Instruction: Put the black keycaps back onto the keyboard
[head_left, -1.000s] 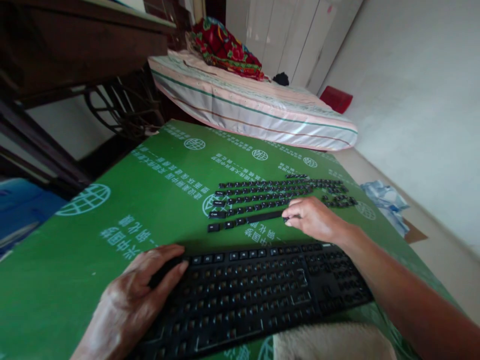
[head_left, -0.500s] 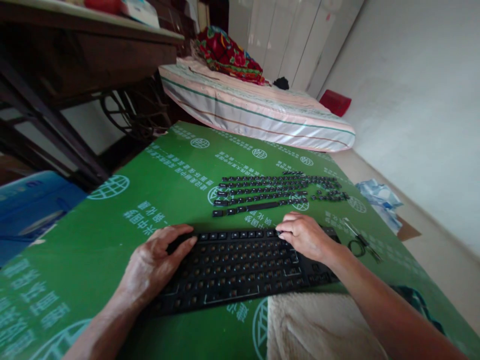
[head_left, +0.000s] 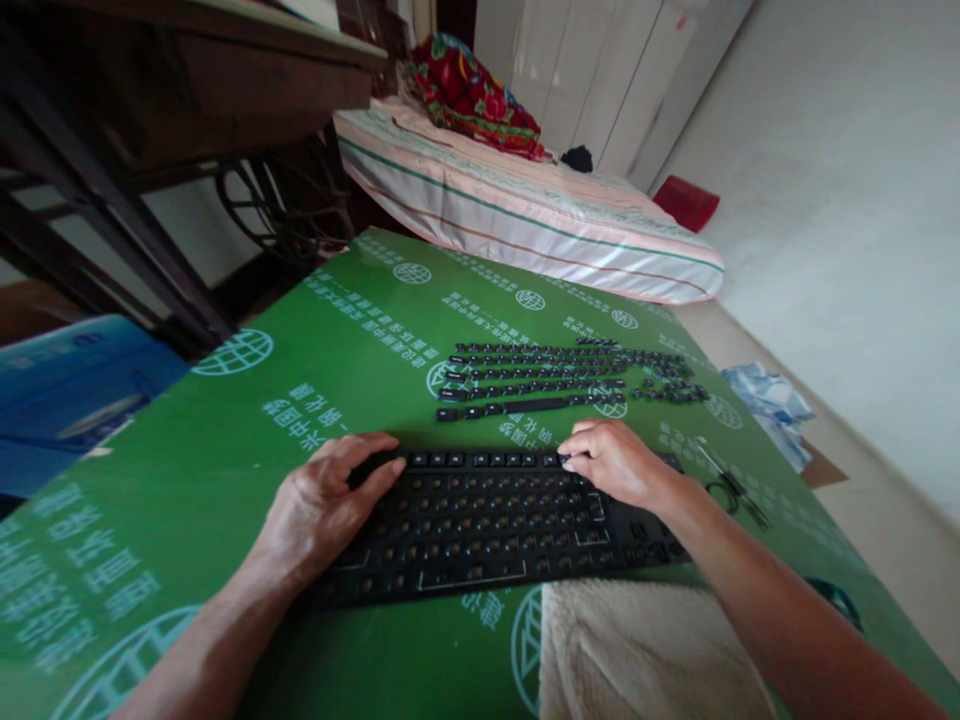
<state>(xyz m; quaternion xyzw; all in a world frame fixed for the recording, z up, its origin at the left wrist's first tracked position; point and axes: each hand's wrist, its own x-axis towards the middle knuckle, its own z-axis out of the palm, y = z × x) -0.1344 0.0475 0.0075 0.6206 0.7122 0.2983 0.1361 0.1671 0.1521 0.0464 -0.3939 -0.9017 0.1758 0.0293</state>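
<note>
Right hand (head_left: 622,465) has moved onto keyboard (head_left: 480,520); keycaps (head_left: 534,405) beyond; cloth (head_left: 637,650) beside.

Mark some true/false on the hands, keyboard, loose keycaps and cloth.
1. The left hand grips the far left corner of the keyboard. True.
2. The loose keycaps lie in one heap. False: they are laid out in rows on the green tabletop, beyond the keyboard.
3. The right hand is on the keyboard's near edge. False: its fingertips are at the far row.
4. The far row of the keyboard has keycaps on it. True.
5. The beige cloth covers the loose keycaps. False: it lies on the near side of the keyboard.
</note>
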